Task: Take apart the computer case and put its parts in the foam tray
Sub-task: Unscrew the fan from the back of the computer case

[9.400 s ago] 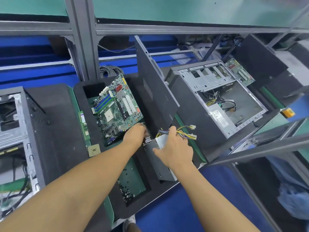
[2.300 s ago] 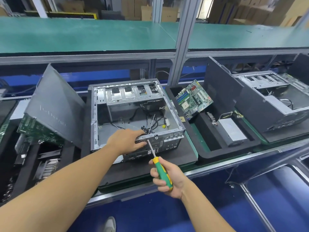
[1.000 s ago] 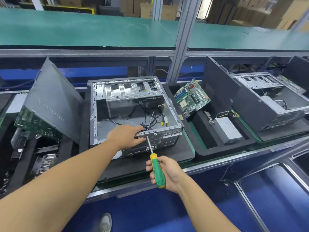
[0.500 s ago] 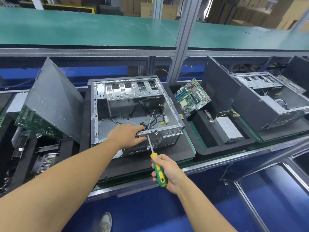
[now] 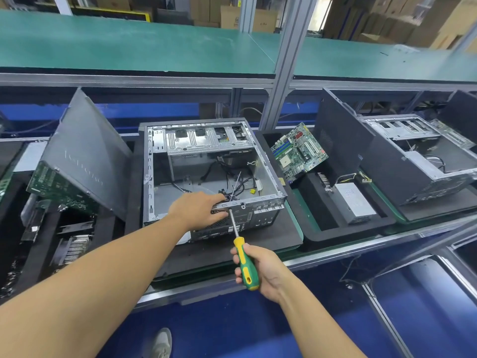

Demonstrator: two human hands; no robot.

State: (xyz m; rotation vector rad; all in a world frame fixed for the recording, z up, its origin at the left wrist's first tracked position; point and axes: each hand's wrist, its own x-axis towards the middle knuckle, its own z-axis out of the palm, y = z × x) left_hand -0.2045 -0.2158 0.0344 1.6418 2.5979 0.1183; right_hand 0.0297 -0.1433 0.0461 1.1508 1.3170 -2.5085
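- Head view: the case [image 5: 206, 140] lies open side up on a black pad on the table, straight ahead, with a foam tray [image 5: 335, 237] just to its right.
- The left hand [image 5: 197, 209] grips the near rim of the case, with its fingers [image 5: 215, 198] curled over the edge towards the loose cables [image 5: 232, 177] inside.
- The right hand [image 5: 263, 271] is wrapped tight round the handle of a screwdriver [image 5: 244, 264]. The tip rests on the near wall, right beside the left fingertips.
- The step looks like freeing a screw on that near wall. I cannot tell which part it holds.
- The case is thin sheet steel: stiff, probably fairly light now it is nearly empty, and likely sharp along the stamped edges. The folded rim is the safest place to grip, and it steadies the case against the driver's push.
- The smooth pad may let the case slide, so the left hand needs to brace it firmly.
- The tip could slip towards the left fingers.
- The cables are soft and may snag; free them before lifting anything out.
- The tray already holds a motherboard [image 5: 296, 152] and a power supply [image 5: 355, 201].
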